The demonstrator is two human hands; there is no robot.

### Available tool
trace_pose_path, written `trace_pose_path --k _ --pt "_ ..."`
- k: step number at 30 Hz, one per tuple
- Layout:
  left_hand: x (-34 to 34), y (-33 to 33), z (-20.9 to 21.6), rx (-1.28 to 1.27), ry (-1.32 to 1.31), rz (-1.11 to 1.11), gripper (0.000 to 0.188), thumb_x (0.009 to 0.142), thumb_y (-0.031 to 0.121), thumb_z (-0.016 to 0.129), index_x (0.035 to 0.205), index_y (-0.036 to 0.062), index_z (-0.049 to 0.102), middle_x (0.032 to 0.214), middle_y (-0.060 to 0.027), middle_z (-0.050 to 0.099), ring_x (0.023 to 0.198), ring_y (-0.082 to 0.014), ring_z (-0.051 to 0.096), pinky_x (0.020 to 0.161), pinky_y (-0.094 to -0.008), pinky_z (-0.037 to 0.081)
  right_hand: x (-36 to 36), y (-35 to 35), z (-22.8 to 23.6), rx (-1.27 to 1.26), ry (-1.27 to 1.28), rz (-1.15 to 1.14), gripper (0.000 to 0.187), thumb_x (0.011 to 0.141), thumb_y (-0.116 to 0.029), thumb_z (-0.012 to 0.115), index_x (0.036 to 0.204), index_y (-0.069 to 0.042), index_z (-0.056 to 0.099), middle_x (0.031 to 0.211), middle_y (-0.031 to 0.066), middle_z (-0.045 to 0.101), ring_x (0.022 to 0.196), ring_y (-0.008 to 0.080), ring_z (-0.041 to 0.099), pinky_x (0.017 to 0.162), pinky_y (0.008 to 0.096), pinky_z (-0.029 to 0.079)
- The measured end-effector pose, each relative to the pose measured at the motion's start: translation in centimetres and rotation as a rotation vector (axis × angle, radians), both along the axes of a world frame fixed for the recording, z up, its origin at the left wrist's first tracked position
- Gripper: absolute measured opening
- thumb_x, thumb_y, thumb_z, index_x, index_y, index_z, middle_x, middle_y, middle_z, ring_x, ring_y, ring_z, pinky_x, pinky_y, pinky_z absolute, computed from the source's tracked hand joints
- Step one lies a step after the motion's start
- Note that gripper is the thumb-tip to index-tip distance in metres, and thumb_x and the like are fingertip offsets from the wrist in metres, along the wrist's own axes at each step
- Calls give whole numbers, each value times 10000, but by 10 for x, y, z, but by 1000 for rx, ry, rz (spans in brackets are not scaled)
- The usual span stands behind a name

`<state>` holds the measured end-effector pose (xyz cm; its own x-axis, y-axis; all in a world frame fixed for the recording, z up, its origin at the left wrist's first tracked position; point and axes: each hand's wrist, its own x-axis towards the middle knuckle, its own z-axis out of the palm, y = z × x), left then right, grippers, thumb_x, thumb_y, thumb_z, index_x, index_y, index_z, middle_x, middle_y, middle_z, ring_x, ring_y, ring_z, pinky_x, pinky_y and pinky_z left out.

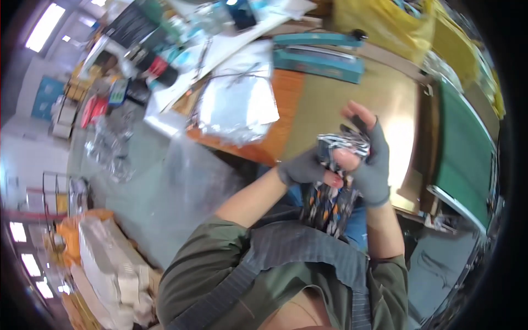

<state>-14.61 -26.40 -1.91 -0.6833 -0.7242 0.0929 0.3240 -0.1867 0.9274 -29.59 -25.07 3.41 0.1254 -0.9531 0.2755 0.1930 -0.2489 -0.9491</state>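
In front of my lap, both hands are at a bundle of thin patterned strips (330, 206), mostly black and white with orange and blue flecks. Its upper part is looped in black-and-white stripes; the lower ends hang over my apron. My left hand (308, 168), in a grey fingerless glove, is closed round the bundle from the left. My right hand (375, 170), gloved alike, presses the strips with its thumb while its other fingers curl up behind them, slightly blurred. The exact kind of strip cannot be made out.
A teal bar sealer (319, 58) stands at the back of the wooden table (308, 104). Clear plastic bags (236, 104) lie left of it, beside a dark bottle (157, 66). A green board (462, 143) is at the right, below yellow bags (385, 22). Cartons (113, 264) sit lower left.
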Motion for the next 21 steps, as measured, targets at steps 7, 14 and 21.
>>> trace_pose_path --k 7,14,21 --pt "77 9 -37 54 -353 99 488 767 314 693 1134 27 549 973 -87 627 871 -145 600 782 -286 488 19 -26 -72 494 -180 597 208 736 -161 596 830 25 598 796 143 622 803 269 618 731 341 494" --pt "255 -93 -75 -492 -1239 755 354 754 341 703 870 17 620 745 -87 615 689 -161 579 662 -290 464 38 -22 -81 605 -262 433 181 791 -165 586 811 15 588 754 121 614 774 260 632 667 337 520" --pt "106 -40 2 -504 -573 994 288 896 234 541 783 -29 565 656 -85 599 588 -157 507 575 -292 413 28 -26 -74 645 -245 450 624 760 -126 576 1325 47 375 825 128 638 754 201 641 672 289 519"
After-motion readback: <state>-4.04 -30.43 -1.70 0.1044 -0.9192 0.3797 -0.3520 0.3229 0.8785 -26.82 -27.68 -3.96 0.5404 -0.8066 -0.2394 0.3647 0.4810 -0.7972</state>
